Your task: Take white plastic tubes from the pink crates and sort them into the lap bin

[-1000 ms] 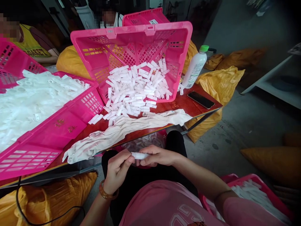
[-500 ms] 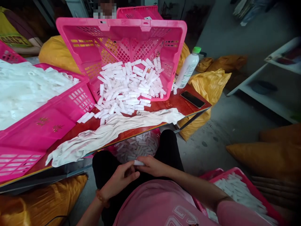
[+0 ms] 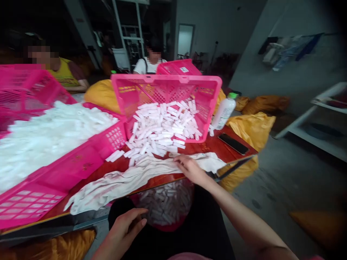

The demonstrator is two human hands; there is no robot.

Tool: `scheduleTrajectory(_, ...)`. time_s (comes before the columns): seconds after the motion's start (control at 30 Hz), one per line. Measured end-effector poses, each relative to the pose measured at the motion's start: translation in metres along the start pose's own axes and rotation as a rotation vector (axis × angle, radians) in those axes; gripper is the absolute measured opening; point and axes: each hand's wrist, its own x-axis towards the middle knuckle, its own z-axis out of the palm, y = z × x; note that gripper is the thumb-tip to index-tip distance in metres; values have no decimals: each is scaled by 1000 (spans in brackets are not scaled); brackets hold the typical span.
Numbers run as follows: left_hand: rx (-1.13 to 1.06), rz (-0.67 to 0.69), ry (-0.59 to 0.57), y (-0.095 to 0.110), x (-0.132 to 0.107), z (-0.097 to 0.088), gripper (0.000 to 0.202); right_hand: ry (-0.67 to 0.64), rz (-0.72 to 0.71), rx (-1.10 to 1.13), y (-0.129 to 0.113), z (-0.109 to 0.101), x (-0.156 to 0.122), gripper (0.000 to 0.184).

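My right hand lies with its fingers on a long, crumpled white cloth at the near edge of the table, holding nothing I can see. Just beyond it, a tilted pink plastic crate has a heap of short white tubes spilling from it. My left hand hangs low and empty, fingers loosely apart, beside a pink container of white tubes on my lap.
A wide pink crate full of white tubes fills the left of the red-brown table. A phone and a white bottle lie right. Yellow sacks and seated people surround the table.
My hands have parted and the white tube between them is gone from view. My right hand has moved forward onto the cloth. The view has tilted upward.
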Motion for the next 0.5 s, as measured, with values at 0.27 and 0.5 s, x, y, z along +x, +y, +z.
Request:
scheduleTrajectory(0.27,337,131,556,55,5,-171,27,-149,60,-720,31,25,90,27)
scheduleTrajectory(0.5,644,-46,820,24,69,-317,33,-105,94,-798,36,15,80,26)
